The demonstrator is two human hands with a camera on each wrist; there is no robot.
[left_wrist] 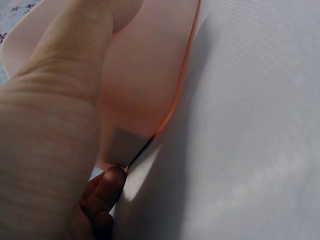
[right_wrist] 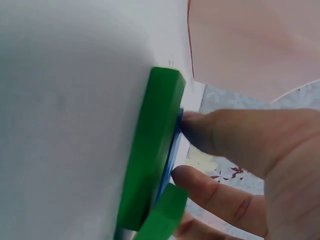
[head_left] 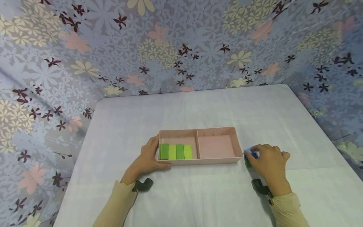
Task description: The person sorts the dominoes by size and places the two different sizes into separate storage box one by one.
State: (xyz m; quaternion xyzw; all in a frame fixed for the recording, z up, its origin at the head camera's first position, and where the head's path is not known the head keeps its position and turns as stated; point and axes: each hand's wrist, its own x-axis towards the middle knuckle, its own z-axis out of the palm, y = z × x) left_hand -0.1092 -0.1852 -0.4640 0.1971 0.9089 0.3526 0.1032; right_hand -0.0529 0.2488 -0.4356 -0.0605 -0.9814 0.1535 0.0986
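Observation:
A pink two-compartment box [head_left: 181, 162] lies on the table. My left hand [head_left: 148, 157] grips its left end, the thumb along the front wall and the fingers round the end wall. Several green blocks [head_left: 172, 152], alternating dark and light, stand in a row in the left compartment. Just off the box's right end, my right hand [head_left: 267, 162] pinches a blue block [head_left: 254, 155] between thumb and fingers. In the right wrist view a long green block [right_wrist: 150, 150] lies against the blue one, and a second green piece [right_wrist: 164, 214] sits by the fingers.
A white cloth [head_left: 158, 110] covers the table. Flowered fabric [head_left: 170, 47] rises behind the table and along both sides. A divider [head_left: 198, 143] splits the box, and its right compartment [head_left: 216, 146] shows a bare floor. Both wrists carry black camera mounts [head_left: 144, 184].

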